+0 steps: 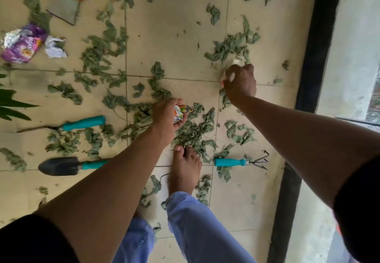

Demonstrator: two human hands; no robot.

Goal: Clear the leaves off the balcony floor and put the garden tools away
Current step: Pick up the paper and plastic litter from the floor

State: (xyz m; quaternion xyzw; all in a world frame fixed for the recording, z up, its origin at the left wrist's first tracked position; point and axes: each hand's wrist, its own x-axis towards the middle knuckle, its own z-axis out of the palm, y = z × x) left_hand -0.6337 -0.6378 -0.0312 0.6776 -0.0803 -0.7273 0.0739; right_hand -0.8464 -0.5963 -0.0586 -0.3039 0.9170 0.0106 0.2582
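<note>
Green leaves [193, 131] lie scattered beneath both hands.

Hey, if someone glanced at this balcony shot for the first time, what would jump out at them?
Green leaves litter the tiled floor nearly everywhere. Two bare hands reach down mid-frame: the left hand holds a crumpled wrapper, the right hand grips something pale. Teal-handled tools stand out: a rake at right, a trowel at left.
</note>
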